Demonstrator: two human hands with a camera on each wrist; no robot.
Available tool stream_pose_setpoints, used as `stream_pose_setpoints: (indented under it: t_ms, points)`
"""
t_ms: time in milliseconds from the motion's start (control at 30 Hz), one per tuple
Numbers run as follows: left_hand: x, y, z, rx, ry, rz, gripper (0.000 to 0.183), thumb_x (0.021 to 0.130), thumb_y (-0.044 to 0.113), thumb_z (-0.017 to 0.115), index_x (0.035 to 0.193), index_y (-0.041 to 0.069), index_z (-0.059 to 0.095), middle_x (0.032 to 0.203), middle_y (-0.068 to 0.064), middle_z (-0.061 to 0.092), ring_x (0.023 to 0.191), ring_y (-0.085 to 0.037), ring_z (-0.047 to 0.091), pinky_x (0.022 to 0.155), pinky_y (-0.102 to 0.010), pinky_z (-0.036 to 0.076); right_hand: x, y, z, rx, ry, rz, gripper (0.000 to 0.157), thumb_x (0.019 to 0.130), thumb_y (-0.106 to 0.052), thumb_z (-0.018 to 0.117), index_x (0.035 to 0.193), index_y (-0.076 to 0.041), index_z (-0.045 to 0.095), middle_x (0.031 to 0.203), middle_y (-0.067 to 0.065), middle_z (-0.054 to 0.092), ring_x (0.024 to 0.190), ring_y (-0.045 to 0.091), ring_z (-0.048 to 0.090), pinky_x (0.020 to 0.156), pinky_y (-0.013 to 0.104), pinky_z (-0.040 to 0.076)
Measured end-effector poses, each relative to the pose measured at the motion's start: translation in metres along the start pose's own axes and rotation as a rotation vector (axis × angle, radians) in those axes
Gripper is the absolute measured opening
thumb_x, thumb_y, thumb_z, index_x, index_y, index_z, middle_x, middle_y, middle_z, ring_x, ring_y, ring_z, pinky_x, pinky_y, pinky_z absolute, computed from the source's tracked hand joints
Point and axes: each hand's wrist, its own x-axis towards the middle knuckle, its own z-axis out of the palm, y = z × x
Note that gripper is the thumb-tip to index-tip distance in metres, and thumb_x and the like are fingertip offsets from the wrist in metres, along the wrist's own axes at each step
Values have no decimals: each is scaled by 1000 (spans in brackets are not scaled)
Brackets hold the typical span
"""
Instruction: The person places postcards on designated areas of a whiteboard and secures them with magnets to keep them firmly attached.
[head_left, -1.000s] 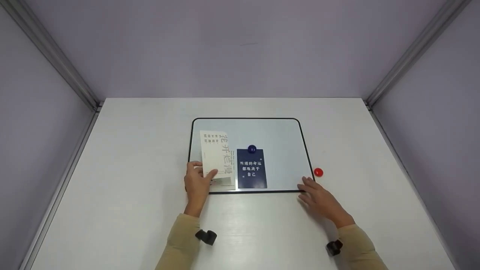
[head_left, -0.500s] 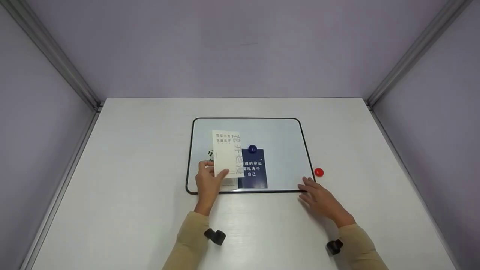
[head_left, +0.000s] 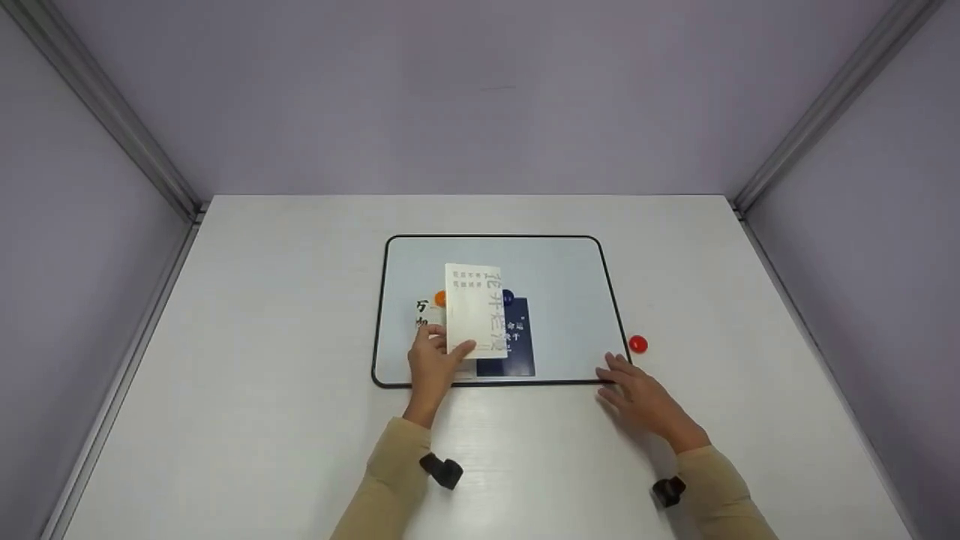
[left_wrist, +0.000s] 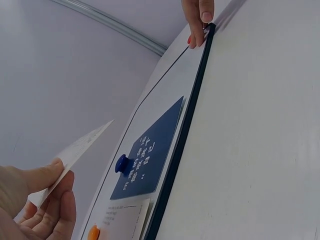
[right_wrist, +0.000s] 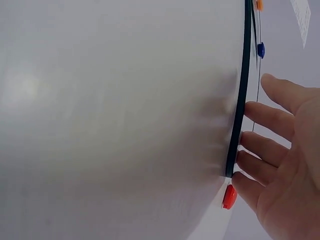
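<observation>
My left hand (head_left: pixel 435 371) pinches a cream card (head_left: pixel 474 307) printed with grey characters, thumb on its front. In the left wrist view the card (left_wrist: pixel 75 150) is held up above the whiteboard (left_wrist: pixel 167 85), tilted. Beneath it in the head view lie a blue card (head_left: pixel 517 360) under a dark blue round magnet (head_left: pixel 508 298) and a white card (head_left: pixel 424 311) with an orange magnet (head_left: pixel 440 298), both partly covered. My right hand (head_left: pixel 641 397) rests at the board's near right corner, fingers extended and touching the black rim (right_wrist: pixel 244 90).
A red magnet (head_left: pixel 637 344) lies on the white table (head_left: pixel 277 337) just off the board's right edge. Bare board surface (head_left: pixel 566 300) shows right of the blue card. Walls (head_left: pixel 480 97) enclose the table at the back and both sides.
My left hand has carried the cream card rightward from the board's left side, uncovering part of the white card and its orange magnet. The right hand stays in place.
</observation>
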Motion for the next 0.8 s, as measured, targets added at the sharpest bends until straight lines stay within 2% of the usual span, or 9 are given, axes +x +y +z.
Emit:
stream_pose_setpoints:
  t_ms: [200, 500, 800]
  points:
    - [-2, 2, 11, 36, -24, -27, 41, 69, 17, 76, 93, 1, 48, 75, -11, 65, 58, -12, 56, 49, -23, 43, 0, -1, 0, 5, -2, 0, 43, 88, -29, 55, 125, -7, 52, 139, 12, 34, 129, 31, 28, 101, 49, 27]
    - [-4, 7, 21, -8, -51, -62, 39, 70, 16, 75, 94, 1, 48, 80, -12, 66, 63, -14, 57, 56, -24, 46, 0, 0, -2, 31, -4, -15, 43, 88, -27, 56, 125, -5, 52, 139, 14, 35, 129, 31, 27, 100, 49, 27]
    - [-5, 8, 32, -9, -89, -68, 40, 70, 16, 75, 94, 1, 47, 81, -12, 65, 63, -13, 56, 55, -23, 46, 1, -1, -1, 58, 14, -11, 41, 88, -26, 57, 123, -5, 54, 138, 14, 35, 128, 31, 28, 101, 48, 26]
